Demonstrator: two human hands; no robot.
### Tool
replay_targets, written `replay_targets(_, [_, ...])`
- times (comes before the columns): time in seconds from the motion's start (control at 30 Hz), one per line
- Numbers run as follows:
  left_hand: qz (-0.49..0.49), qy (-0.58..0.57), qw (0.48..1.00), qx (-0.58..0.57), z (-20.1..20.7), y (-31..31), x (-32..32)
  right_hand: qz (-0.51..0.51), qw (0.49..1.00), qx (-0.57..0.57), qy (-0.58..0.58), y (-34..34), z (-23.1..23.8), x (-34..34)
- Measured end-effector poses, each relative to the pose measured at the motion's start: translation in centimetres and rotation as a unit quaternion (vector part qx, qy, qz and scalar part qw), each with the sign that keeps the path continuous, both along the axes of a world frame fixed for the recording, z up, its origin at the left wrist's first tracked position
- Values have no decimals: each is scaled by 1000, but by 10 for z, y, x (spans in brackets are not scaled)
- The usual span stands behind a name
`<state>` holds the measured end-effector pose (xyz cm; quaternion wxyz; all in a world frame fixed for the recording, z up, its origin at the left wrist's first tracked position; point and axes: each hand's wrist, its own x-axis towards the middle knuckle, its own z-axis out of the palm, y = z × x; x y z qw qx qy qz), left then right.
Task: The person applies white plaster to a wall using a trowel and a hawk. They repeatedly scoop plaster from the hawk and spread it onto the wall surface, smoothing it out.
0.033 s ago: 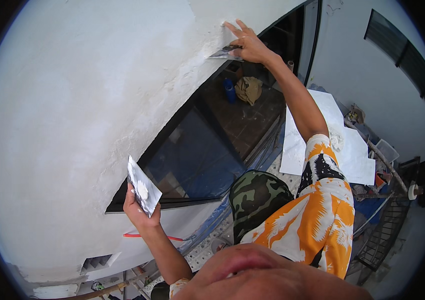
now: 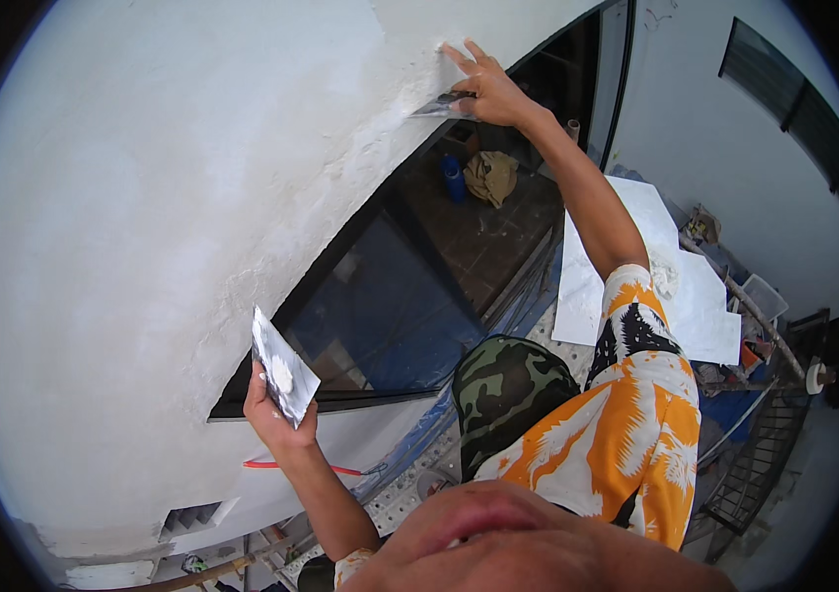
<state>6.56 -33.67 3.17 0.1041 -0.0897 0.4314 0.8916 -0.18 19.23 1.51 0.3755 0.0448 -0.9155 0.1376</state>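
My right hand (image 2: pixel 493 91) grips a putty knife (image 2: pixel 439 105) by its dark handle. The blade lies against the white plastered wall (image 2: pixel 143 197), right at the edge of the dark window frame (image 2: pixel 340 242). Two of its fingers stretch out and touch the wall above the blade. Lower down, my left hand (image 2: pixel 276 412) is closed around a flat metal putty plate (image 2: pixel 291 395), held tilted in front of the frame's lower corner. A dab of white putty (image 2: pixel 283 375) sits on that plate. Rough, freshly smeared patches run along the wall beside the frame.
Behind the glass are a blue bottle (image 2: pixel 454 178) and a tan bag (image 2: pixel 490 178). A white board (image 2: pixel 597 286) bearing a putty heap (image 2: pixel 664 276) lies at the right, near a metal rack (image 2: pixel 755 464). A red tube (image 2: pixel 330 470) pokes from the wall below the window.
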Motion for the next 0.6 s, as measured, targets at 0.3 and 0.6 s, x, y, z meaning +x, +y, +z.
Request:
replay_targets(0.3, [-5, 12, 1000, -7, 5, 7, 0, -32, 997, 35, -65, -19, 9, -5])
replay_targets(0.6, [-11, 11, 1000, -2, 3, 4, -1, -78, 995, 11, -65, -18, 17, -6])
